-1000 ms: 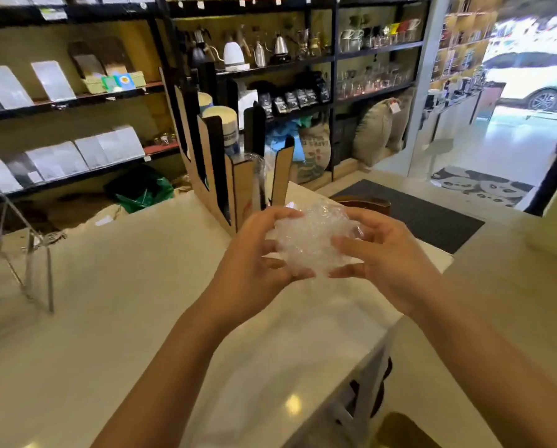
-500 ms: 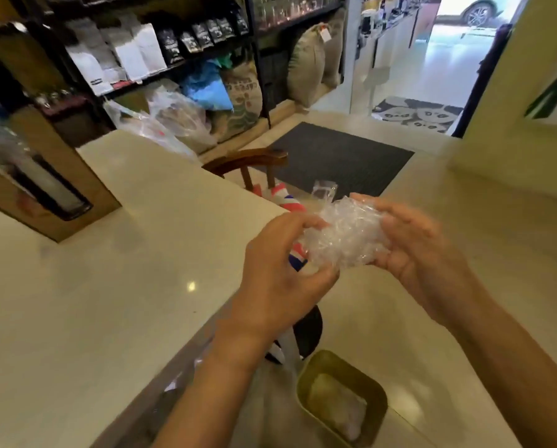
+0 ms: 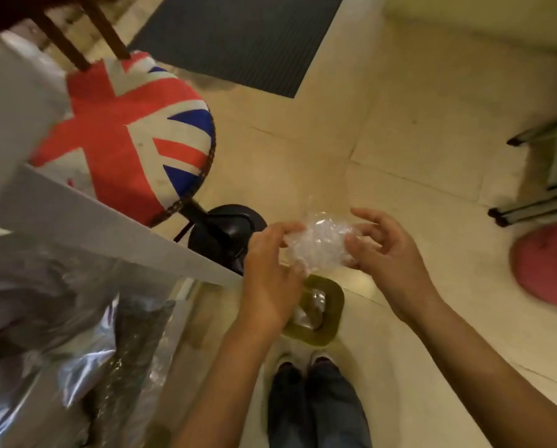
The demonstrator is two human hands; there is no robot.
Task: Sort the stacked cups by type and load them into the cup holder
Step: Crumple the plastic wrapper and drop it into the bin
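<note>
A crumpled ball of clear plastic wrap (image 3: 319,245) is held between both hands at mid-height over the floor. My left hand (image 3: 270,273) pinches its left side with closed fingers. My right hand (image 3: 380,247) cups its right side, thumb against the wrap and fingers spread. Directly under the wrap stands a small olive-green bin (image 3: 333,313) with some clear plastic inside. No cups and no cup holder are in view.
The white counter's edge (image 3: 109,227) runs diagonally at left, with shiny plastic bags (image 3: 60,318) below it. A stool with a flag-patterned seat (image 3: 135,134) stands beside the counter. A dark mat (image 3: 238,37) lies at the top, a pink cushion (image 3: 548,270) at right, my feet (image 3: 315,399) below.
My view has swung from the counter and wooden cup holder down to the floor. Both hands carried the plastic wrap off the counter to above the green bin, and my right fingers have spread.
</note>
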